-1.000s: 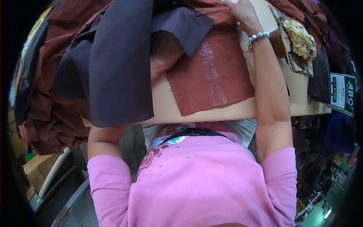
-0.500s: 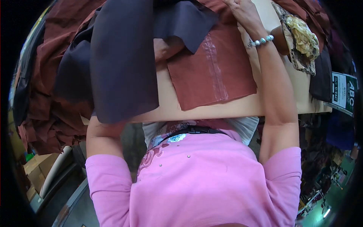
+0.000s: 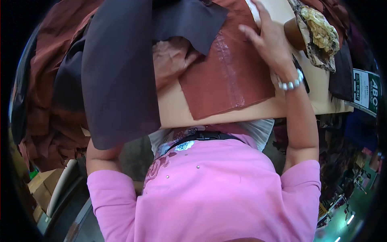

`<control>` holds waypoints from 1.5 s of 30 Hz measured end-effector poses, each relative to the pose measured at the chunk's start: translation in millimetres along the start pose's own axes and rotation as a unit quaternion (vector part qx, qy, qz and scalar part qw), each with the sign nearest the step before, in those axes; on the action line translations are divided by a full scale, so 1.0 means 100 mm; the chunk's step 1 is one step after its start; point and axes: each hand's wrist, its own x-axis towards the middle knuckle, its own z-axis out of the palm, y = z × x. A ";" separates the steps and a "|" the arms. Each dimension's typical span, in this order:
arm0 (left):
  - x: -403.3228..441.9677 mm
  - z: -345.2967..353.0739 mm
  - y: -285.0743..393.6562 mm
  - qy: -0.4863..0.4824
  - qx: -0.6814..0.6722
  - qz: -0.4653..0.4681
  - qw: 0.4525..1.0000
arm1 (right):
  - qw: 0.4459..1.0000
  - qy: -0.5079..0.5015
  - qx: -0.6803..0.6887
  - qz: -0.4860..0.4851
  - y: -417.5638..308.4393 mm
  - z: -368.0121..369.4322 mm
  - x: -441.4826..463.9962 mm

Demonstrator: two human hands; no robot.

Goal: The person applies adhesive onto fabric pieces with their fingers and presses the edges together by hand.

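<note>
A rust-brown cloth panel point(image 3: 248, 76) lies on the pale tabletop, with a shiny clear strip point(image 3: 229, 68) running down it. Dark charcoal cloth point(image 3: 119, 76) drapes over my left forearm, and another flap of it overlaps the panel's upper left. My left hand point(image 3: 171, 60) rests at the panel's left edge beneath that flap; its thumb side touches the rust cloth, while its other fingers are largely hidden. Above the panel's right edge, my right hand point(image 3: 272, 46) is open, fingers apart and holding nothing. A beaded bracelet point(image 3: 291, 84) circles that wrist.
A brown cup-like object point(image 3: 294, 34) and a paper-lined piece with a crumpled yellowish mass point(image 3: 320, 34) sit at the right. Rust cloth point(image 3: 52, 92) is heaped at the left. A green-and-white ABC packet point(image 3: 366, 90) hangs past the table's right edge point(image 3: 340, 109).
My right hand has come back toward me from the top edge, its fingers now spread. More of my left hand shows below the dark flap. The draped dark cloth has shifted left and lower.
</note>
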 end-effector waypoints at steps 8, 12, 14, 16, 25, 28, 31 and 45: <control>-0.09 -0.07 0.21 -0.017 0.010 0.054 0.998 | 0.996 0.065 0.026 -0.048 0.27 0.00 -0.43; -0.01 -0.03 0.27 -0.020 -0.006 0.080 0.997 | 0.999 0.018 0.005 -0.040 0.11 -0.12 -0.77; 0.03 -0.02 0.29 -0.018 -0.036 0.101 0.994 | 0.995 0.051 0.021 -0.085 0.19 -0.06 -0.83; 0.10 -0.02 0.28 -0.031 -0.049 0.133 0.989 | 0.993 0.074 0.025 -0.090 0.25 -0.01 -0.87; 0.45 0.07 0.28 -0.118 -0.144 0.193 0.963 | 0.990 0.073 0.093 -0.072 0.26 0.01 -0.92; 0.50 0.05 0.26 -0.135 -0.158 0.207 0.956 | 0.991 0.074 0.086 -0.070 0.25 0.02 -0.93; 0.58 0.01 0.26 -0.188 -0.180 0.192 0.946 | 0.990 0.080 0.088 -0.080 0.26 0.04 -0.91; 0.74 -0.06 0.03 -0.222 -0.103 0.133 0.960 | 0.991 0.078 0.083 -0.074 0.24 0.02 -0.91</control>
